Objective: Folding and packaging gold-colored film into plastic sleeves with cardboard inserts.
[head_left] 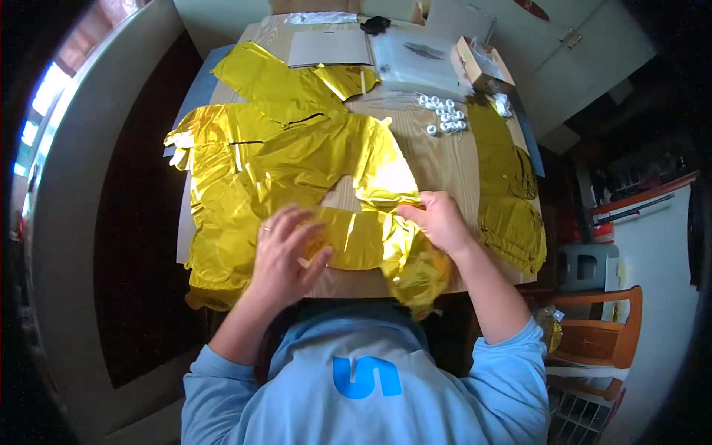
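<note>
hands (443, 224) at gold foil (274, 167)

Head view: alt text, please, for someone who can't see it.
The right hand pinches gold foil spread across a wooden table, the left hand open over it. White rolls and an open box sit farther back.

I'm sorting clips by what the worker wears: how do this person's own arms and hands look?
Light blue sleeves end near the elbows, leaving both forearms bare. The left hand wears a slim ring; none shows on the right hand. Both hands are ungloved.
</note>
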The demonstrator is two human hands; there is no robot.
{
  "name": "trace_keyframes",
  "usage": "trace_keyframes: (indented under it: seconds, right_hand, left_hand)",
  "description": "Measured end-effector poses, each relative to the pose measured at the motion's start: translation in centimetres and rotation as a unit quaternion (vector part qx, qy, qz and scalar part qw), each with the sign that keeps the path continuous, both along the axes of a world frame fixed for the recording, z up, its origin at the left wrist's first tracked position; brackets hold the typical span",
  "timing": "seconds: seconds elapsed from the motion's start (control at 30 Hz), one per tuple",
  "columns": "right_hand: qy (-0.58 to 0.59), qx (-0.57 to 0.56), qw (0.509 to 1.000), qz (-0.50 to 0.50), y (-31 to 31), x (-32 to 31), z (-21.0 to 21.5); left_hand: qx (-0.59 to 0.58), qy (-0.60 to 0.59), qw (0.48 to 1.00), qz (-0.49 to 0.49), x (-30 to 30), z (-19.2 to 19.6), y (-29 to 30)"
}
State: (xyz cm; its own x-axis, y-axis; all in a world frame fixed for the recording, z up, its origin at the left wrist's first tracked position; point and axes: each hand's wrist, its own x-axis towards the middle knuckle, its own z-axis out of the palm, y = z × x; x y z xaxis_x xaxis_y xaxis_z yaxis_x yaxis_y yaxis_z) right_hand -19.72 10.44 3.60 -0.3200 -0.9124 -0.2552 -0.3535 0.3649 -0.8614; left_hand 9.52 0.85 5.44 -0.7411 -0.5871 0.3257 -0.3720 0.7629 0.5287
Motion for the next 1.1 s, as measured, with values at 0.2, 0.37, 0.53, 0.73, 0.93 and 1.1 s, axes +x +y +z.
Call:
trace_keyframes:
  seconds: [0.2,0.37,0.53,0.73,0.93,1.1]
  right_hand:
    - [0.359,0.015,0.931,-0.063,2.8,-3.8,0.5]
    - [0.439,-0.065,0.895,-0.044,7.1,-5.4,-1.1]
    - [0.391,-0.108,0.913,-0.054,7.4,-4.4,-0.2]
    - [0.321,-0.024,0.944,-0.073,13.2,-3.0,3.9]
    - [0.05,0.209,0.97,-0.114,22.5,-4.8,1.1]
    - [-0.374,-0.011,0.883,-0.285,23.4,-0.3,-4.2]
  left_hand:
    - [-0.074,-0.161,0.984,-0.01,1.0,-3.6,-0.7]
    - [-0.025,-0.149,0.988,-0.04,0.7,-1.8,-0.6]
    - [-0.093,-0.049,0.988,-0.114,-4.2,-1.9,-4.0]
    - [-0.106,-0.13,0.935,-0.313,-3.8,-1.9,2.4]
    - [-0.123,-0.094,0.934,-0.322,-7.9,-2.2,7.7]
    - [-0.205,-0.029,0.9,-0.383,-12.8,-4.2,13.1]
